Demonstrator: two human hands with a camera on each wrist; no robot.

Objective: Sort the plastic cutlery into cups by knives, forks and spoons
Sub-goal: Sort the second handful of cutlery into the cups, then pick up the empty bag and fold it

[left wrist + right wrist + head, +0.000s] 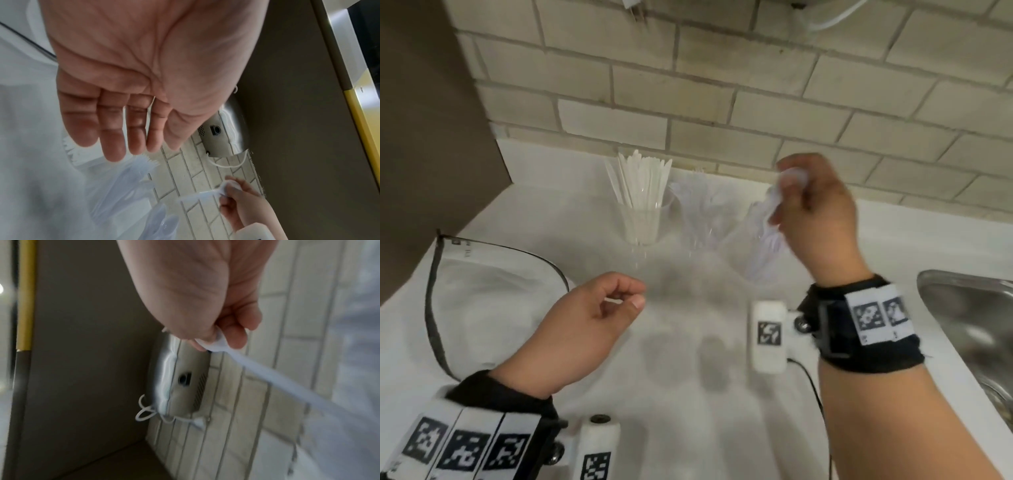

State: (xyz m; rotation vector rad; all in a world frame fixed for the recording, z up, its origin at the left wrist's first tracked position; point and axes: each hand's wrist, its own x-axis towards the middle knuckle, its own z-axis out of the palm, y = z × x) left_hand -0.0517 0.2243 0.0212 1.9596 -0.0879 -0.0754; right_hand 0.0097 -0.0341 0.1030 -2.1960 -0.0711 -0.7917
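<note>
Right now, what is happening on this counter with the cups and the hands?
A person is sorting plastic cutlery into three clear cups by the tiled wall. The right hand holds a spoon by its bowl end, handle pointing down at the right cup. The left hand is over the counter, loosely curled, holding nothing. The left cup holds white flat pieces, the middle cup clear ones. A mesh bag lies at the left.

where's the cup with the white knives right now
In the head view the cup of white knives stands leftmost of three cups by the brick wall, left of the middle cup.
</note>
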